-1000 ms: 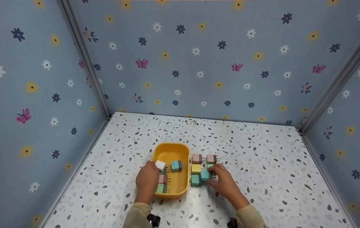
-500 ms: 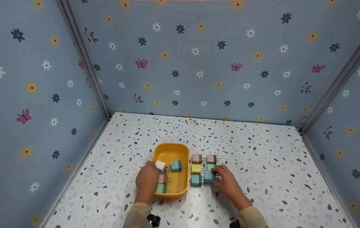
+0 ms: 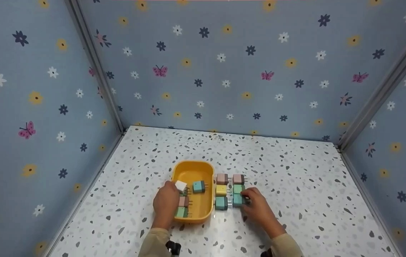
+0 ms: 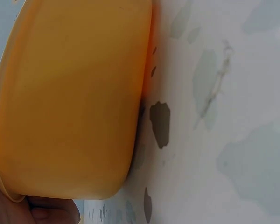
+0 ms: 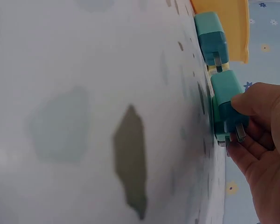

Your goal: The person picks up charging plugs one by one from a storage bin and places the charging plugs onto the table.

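Note:
My left hand (image 3: 166, 203) grips the left rim of a yellow plastic bin (image 3: 201, 210); its wall (image 4: 74, 102) fills much of the left wrist view. Inside the bin are a blue plug charger (image 3: 198, 187), a white one (image 3: 180, 186), a pink one (image 3: 183, 202) and a green one (image 3: 181, 212), partly covered by that hand. Right of the bin, my right hand (image 3: 258, 208) pinches a teal plug charger (image 5: 227, 86) between thumb and fingers, its metal prongs toward the palm. This charger sits at the near end of the right column, close against a green charger (image 3: 238, 188).
A left column beside the bin holds a pink charger (image 3: 222, 179), a yellow charger (image 3: 221, 190) and another teal charger (image 3: 221, 203). A second pink charger (image 3: 238, 179) heads the right column. Flower-patterned panels (image 3: 224, 53) enclose the speckled table (image 3: 295, 178) at the back and sides.
My right hand has shifted the teal charger rightward, away from the left column and into line below the green charger. The left hand and bin have stayed put.

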Demonstrator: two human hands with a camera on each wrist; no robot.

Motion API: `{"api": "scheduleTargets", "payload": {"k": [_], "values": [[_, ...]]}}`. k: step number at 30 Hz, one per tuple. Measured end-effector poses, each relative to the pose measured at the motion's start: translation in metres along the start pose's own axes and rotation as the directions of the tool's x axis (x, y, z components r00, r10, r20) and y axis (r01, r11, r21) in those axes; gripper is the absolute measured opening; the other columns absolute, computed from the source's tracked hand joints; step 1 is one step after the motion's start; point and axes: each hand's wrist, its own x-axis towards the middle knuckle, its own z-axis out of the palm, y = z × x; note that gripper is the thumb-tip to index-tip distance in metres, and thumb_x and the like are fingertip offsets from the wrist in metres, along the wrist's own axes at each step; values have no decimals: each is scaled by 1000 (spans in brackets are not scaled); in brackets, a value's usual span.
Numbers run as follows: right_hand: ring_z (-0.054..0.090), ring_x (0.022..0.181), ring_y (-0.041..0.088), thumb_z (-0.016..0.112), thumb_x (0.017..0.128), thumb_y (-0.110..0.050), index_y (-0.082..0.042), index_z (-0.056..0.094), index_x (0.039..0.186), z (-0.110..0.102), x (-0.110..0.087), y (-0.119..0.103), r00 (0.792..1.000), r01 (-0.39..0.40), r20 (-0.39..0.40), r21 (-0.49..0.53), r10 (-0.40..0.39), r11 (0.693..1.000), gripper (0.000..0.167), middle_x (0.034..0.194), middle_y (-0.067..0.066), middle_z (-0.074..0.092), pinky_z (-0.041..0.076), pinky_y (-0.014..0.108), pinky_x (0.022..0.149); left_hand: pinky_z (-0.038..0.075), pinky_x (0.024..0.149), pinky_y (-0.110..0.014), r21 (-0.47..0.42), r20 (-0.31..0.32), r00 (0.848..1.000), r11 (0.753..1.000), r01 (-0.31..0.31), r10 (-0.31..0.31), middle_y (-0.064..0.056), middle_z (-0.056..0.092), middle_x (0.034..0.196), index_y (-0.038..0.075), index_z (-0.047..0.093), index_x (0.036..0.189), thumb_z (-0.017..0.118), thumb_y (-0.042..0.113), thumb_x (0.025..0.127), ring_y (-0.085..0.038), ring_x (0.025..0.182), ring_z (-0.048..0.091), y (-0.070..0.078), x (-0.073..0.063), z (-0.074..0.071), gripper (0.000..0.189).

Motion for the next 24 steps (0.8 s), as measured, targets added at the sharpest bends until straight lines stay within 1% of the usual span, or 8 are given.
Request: {"api": "scheduleTargets", "payload": {"k": [4,5,9,18,24], "values": [[63,117,20,78,81,4,-6,67,123,0,-2,4,999,38,-2,13,-37,999,45,121,2,60,50,39,104,51,65,-42,22,-6,1000,1000,-5,5,-8,69,85,5,61,111,30,34,113,-20,70,62,0,1,1,43],[63,117,20,78,81,4,-6,67,124,0,-2,5,999,36,-1,13,-36,999,45,121,2,60,49,39,104,51,65,-42,25,-2,1000,1000,-2,2,-8,68,85,5,61,111,29,34,113,-20,70,62,0,1,1,43],[62,119,20,78,81,3,-9,67,124,-1,-3,7,1000,5,5,16,-5,1000,46,122,0,60,48,39,106,51,66,-41,24,8,1000,1000,0,0,-8,67,85,5,60,112,27,34,113,-20,70,61,1,1,0,44],[59,124,21,80,82,-2,-12,66,128,-2,-4,8,997,-66,45,26,65,997,49,125,-1,59,45,41,110,49,65,-40,5,24,1000,1000,13,-13,-8,66,86,6,60,112,29,33,112,-20,71,60,2,-1,-1,42],[58,125,21,79,81,-1,-11,64,129,-3,-2,8,995,-79,65,44,77,996,51,126,-1,58,45,41,110,48,66,-40,-1,25,1000,1000,4,-4,-8,67,88,5,60,113,29,33,112,-21,72,60,2,0,-2,42]]}}
